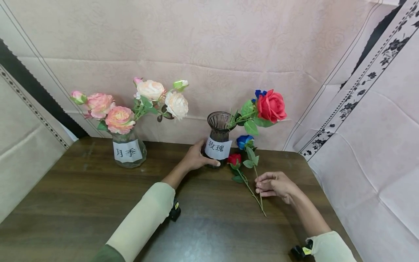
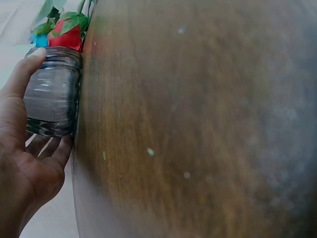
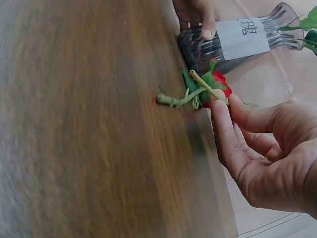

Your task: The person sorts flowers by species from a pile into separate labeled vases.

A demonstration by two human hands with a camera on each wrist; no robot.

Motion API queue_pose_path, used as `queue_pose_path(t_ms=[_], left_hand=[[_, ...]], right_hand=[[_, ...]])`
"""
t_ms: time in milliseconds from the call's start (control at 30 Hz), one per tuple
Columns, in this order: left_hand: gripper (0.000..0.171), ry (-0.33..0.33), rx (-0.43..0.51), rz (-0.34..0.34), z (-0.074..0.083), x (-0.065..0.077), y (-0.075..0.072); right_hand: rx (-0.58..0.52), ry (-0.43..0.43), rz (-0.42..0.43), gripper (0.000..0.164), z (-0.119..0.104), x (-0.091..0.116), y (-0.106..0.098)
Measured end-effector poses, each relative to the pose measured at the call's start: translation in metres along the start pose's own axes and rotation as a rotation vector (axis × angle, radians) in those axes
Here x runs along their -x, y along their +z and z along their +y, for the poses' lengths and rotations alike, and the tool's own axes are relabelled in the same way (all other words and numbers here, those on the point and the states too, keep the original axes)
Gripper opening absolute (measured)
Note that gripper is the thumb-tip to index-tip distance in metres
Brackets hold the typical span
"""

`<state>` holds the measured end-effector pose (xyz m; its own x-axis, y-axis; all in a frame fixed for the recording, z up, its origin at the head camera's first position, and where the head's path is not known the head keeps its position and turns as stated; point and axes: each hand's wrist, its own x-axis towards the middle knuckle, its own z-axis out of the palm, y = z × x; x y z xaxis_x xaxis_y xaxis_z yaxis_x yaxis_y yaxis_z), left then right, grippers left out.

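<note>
My left hand (image 1: pixel 197 157) holds the lower part of a dark ribbed glass vase (image 1: pixel 220 123), its thumb across the front and its fingers on the far side. The vase bears a white label (image 1: pixel 217 147) with handwritten characters. A large red rose (image 1: pixel 271 106) and a mostly hidden blue flower (image 1: pixel 260 93) lean out of it to the right. Between thumb and fingers, my right hand (image 1: pixel 276 186) pinches the stem of a blue rose (image 1: pixel 245 141). Beside that stem a smaller red rose (image 1: pixel 234 159) lies on the table; its stem (image 3: pixel 173 101) shows below the pinched one.
A clear glass vase (image 1: pixel 139 154) with a handwritten label stands at the left, full of pink flowers (image 1: pixel 119 119) and cream flowers (image 1: pixel 176 104). Behind the brown wooden table (image 1: pixel 196 225) hangs a pale patterned cloth (image 1: pixel 209 40); more cloth covers both sides.
</note>
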<state>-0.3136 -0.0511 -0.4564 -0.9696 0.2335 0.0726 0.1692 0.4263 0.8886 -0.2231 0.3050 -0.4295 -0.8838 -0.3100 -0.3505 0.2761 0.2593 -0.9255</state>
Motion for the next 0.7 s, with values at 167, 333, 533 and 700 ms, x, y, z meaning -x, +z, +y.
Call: queue_pose_path(t_ms=[167,333,533,700], left_hand=[[0.117,0.003,0.0,0.0,0.0,0.0,0.0],[0.117,0.005,0.0,0.001,-0.001,0.0,0.0],[0.117,0.008,0.002,0.002,-0.001,0.001,0.001],[0.117,0.008,0.001,0.001,0.0,0.001,0.0]], right_hand=[[-0.096,-0.008,-0.01,0.018,-0.001,0.003,0.004],[-0.205,-0.014,0.011,0.013,0.001,0.003,0.009],[-0.318,-0.043,0.047,0.014,0.004,0.001,0.017],[-0.412,-0.078,0.089,0.018,0.004,0.0,0.025]])
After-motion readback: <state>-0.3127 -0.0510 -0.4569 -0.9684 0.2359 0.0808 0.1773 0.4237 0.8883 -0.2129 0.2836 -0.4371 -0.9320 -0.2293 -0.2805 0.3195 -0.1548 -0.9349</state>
